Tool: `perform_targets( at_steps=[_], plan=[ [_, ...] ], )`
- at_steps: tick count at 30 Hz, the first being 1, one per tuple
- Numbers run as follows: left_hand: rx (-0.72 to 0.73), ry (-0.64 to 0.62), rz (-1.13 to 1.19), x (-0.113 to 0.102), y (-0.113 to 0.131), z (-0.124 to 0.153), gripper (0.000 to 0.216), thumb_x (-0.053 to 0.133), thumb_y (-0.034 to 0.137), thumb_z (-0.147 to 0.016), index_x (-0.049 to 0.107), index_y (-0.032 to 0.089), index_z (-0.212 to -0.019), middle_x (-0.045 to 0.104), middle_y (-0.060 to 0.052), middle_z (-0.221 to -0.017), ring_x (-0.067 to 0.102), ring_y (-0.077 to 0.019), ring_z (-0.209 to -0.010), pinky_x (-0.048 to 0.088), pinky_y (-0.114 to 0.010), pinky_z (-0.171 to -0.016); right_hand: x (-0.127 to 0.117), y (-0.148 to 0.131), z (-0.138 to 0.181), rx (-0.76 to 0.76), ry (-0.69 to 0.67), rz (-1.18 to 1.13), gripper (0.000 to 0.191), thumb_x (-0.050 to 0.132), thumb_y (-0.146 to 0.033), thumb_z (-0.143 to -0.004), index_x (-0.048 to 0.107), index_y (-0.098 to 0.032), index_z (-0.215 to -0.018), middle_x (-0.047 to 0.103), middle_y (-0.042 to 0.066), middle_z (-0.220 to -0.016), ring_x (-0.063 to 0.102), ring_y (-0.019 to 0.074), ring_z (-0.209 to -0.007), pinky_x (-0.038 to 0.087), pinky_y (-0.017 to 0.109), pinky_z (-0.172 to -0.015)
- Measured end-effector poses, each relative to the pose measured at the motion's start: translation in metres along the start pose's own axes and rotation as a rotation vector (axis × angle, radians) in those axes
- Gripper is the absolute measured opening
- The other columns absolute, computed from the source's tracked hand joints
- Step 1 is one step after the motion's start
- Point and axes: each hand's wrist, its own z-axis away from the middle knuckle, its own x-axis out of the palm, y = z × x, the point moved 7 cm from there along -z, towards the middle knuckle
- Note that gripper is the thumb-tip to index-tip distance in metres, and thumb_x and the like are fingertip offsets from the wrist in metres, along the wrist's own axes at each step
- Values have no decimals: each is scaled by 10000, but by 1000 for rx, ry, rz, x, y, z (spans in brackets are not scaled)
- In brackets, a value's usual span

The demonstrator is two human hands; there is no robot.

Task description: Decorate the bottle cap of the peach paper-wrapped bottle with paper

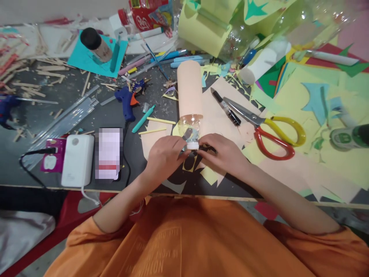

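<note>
Peach-paper-wrapped clear bottle point(190, 104) lies flat, both hands' grips, left hand point(165, 154) and right hand point(225, 154), pinching its white cap point(193, 145)

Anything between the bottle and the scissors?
Yes, in the head view: a black knife lies on peach paper between the bottle and scissors.

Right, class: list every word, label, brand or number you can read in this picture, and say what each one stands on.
Orange shirt: raised lettering, seen upside down, too faint to read surely.
Red packet at the table's far edge: white lettering, too blurred to read.
Green and white bottle at right: label marks too blurred to read.
Phone: screen blurred out, nothing readable.
Bottle wrapped in peach paper, held at its cap by both hands: no text.
</note>
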Motion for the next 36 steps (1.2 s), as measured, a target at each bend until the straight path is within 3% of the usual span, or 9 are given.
perform_targets(
  at_steps=[3,5,9,11,18,25,29,33,36],
  plan=[
    [14,32,-30,-2,-4,-8,275,457,375,-937,629,183,-840,688,-83,-784,635,-216,-744,472,-335,-673,-1,3,-9,41,38,-51,99,517,-300,-906,584,-228,-897,709,69,-868,667,239,-816,541,381,-688],
    [-15,26,-38,-3,-12,-14,307,435,387,-945,628,171,-844,682,-98,-786,629,-229,-747,453,-339,-669,-4,3,-12,36,78,-98,116,522,-290,-907,586,-232,-984,718,73,-968,675,243,-917,553,397,-779],
    [-60,-33,-30,1,-28,-26,365,360,392,-969,631,173,-860,676,-104,-804,617,-248,-765,418,-349,-664,-11,11,-9,53,130,-113,420,540,-370,-902,454,-261,-1298,608,109,-1300,605,270,-1167,522,465,-951],
    [-74,-36,-33,2,-34,-31,404,317,405,-979,633,182,-860,673,-101,-808,610,-245,-777,408,-348,-672,-15,18,-3,68,155,-58,486,519,-389,-909,393,-259,-1360,562,133,-1349,575,288,-1211,502,502,-981],
    [-72,-35,32,6,-40,-40,397,326,413,-978,634,198,-851,666,-80,-827,594,-231,-824,411,-341,-714,-9,30,16,51,51,256,499,525,-508,-883,514,-163,-1243,582,213,-1319,552,381,-1235,493,578,-971],
    [-161,-34,-114,-11,-54,-36,317,386,325,-959,629,166,-833,682,-95,-883,612,-240,-866,458,-353,-772,-18,22,20,35,76,321,214,485,-319,-924,602,-172,-1025,663,178,-1226,611,325,-1184,545,493,-930],
    [-215,-20,-89,-15,-64,-33,287,410,311,-940,632,169,-826,686,-91,-894,619,-236,-887,477,-353,-783,-34,25,20,79,185,168,138,504,-216,-886,581,-208,-772,737,122,-1006,698,273,-974,573,427,-825],
    [-282,27,-66,-16,-80,-30,252,438,305,-918,640,185,-826,690,-90,-895,625,-249,-909,494,-379,-800,-52,50,22,302,347,-182,142,585,-245,-837,565,-232,-697,745,41,-959,706,214,-846,559,347,-698],
    [-289,105,-20,-23,-84,-27,223,472,306,-909,634,203,-1022,687,-97,-1044,619,-253,-1021,493,-402,-900,-67,62,28,377,548,-330,156,620,-277,-823,572,-244,-679,735,13,-954,689,195,-841,532,332,-695]
  ],
)
